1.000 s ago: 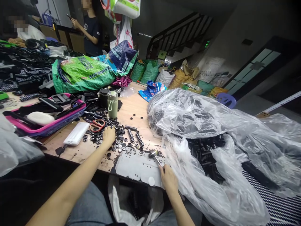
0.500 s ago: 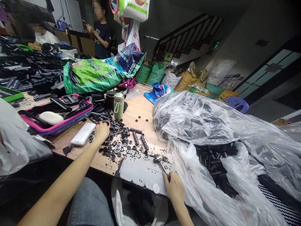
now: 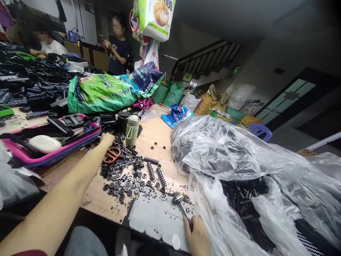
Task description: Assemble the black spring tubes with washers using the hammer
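My right hand [image 3: 197, 234] grips the dark handle of a small hammer [image 3: 183, 209]; its head, with a yellowish face, is over the grey plate [image 3: 149, 217] at the table's front edge. My left hand [image 3: 107, 138] is stretched out to the pile of black parts between the pink basket [image 3: 62, 156] and the green bottle [image 3: 132, 131]. Its fingers are curled, and whatever they hold is hidden. Just below that hand lie orange-handled scissors [image 3: 113, 155]. Many round black wheels [image 3: 128, 183] and several checkered rollers [image 3: 161, 176] are spread between my hands.
Clear plastic bags [image 3: 221, 149] of black parts cover the table's right side. A green woven sack [image 3: 106, 94] lies at the back, a blue packet [image 3: 177, 115] right of it. Tiny black pieces are scattered around the plate. Two people are in the background.
My left hand has moved left and away from me, off the scissors to the parts near the basket. My right hand still holds the hammer over the plate. The view has shifted.
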The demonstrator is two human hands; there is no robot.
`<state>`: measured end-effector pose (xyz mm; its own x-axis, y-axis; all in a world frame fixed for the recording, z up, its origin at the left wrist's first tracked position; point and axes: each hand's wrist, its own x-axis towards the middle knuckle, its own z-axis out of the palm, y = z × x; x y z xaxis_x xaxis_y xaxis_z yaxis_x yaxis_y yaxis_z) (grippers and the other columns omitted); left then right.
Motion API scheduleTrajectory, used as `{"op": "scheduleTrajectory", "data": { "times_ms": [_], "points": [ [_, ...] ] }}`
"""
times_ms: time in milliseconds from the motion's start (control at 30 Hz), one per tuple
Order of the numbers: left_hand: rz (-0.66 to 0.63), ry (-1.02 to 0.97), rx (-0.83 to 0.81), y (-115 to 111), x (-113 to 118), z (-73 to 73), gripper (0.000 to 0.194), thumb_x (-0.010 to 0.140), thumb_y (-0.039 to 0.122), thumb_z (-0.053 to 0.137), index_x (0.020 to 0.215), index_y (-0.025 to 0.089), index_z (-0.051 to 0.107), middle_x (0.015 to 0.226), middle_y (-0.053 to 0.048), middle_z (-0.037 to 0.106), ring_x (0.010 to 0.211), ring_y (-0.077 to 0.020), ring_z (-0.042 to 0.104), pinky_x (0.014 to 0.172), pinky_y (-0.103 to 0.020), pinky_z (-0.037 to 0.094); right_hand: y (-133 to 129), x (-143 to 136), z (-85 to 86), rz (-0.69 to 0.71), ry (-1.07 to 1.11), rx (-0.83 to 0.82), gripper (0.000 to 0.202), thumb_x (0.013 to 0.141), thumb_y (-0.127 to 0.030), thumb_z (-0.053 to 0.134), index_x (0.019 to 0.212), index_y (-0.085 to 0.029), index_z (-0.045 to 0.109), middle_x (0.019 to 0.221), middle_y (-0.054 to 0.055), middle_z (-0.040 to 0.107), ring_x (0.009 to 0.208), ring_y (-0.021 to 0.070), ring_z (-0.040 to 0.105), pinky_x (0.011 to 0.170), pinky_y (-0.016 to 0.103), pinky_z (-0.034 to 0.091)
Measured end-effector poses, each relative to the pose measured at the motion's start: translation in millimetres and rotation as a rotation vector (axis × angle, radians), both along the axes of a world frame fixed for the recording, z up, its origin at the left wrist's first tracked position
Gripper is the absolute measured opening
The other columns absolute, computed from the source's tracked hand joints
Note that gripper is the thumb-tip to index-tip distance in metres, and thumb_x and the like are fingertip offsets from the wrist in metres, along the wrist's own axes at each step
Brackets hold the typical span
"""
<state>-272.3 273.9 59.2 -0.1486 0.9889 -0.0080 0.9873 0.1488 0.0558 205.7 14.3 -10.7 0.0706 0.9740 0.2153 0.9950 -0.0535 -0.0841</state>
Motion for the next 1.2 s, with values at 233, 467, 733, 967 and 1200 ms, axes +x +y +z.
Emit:
{"op": "scheduleTrajectory", "data": {
  "times_ms": [233, 467, 733, 967, 1200],
  "points": [
    [-0.063, 0.043, 0.036, -14, -10, 0.3, 0.029, 0.076, 0.006, 0.032, 0.089, 0.007, 0.058, 0.096, -0.019, 0.059, 0.094, -0.0258, 0.050, 0.078, -0.035, 0.036, 2, -3, 1.1, -0.007, -0.054, 0.025, 0.035, 0.084, -0.050, 0.029, 0.067, -0.022, 0.043, 0.071, 0.003, 0.053, 0.070, 0.0197, 0.053, 0.061, 0.030, 0.039],
    [-0.081, 0.052, 0.106, -63, 15, 16.9, 0.033, 0.077, 0.008, 0.030, 0.104, 0.009, 0.050, 0.093, -0.016, 0.060, 0.087, -0.0238, 0.055, 0.073, -0.032, 0.040, 3, -7, 12.8, -0.019, -0.024, -0.003, 0.035, 0.083, -0.049, 0.031, 0.077, -0.019, 0.048, 0.077, 0.006, 0.055, 0.076, 0.0220, 0.053, 0.064, 0.031, 0.039],
    [-0.721, -0.027, -0.014, -173, 129, 20.3, 0.022, 0.068, 0.000, 0.044, 0.070, 0.013, 0.061, 0.068, -0.008, 0.062, 0.066, -0.0182, 0.058, 0.062, -0.028, 0.041, 40, -75, 47.5, 0.389, 0.184, 0.040, 0.024, 0.087, -0.030, 0.033, 0.095, -0.018, 0.052, 0.097, 0.007, 0.056, 0.090, 0.0192, 0.048, 0.076, 0.031, 0.037],
    [-0.962, 0.246, 0.057, -214, 205, 11.1, 0.014, 0.066, 0.004, 0.054, 0.059, 0.013, 0.062, 0.060, -0.010, 0.059, 0.063, -0.0208, 0.055, 0.054, -0.031, 0.037, 81, -128, 39.0, 0.456, 0.027, -0.029, 0.022, 0.086, -0.015, 0.034, 0.094, -0.020, 0.055, 0.105, 0.005, 0.057, 0.094, 0.0199, 0.044, 0.076, 0.032, 0.032],
    [-1.217, 0.043, 0.330, -207, 201, 5.7, 0.021, 0.078, 0.010, 0.038, 0.087, 0.012, 0.058, 0.076, -0.010, 0.057, 0.075, -0.0183, 0.053, 0.062, -0.032, 0.043, 84, -121, 32.7, 0.461, 0.028, -0.046, 0.018, 0.085, -0.017, 0.038, 0.084, -0.018, 0.055, 0.091, 0.005, 0.061, 0.088, 0.0194, 0.046, 0.075, 0.032, 0.031]
  ]
}}
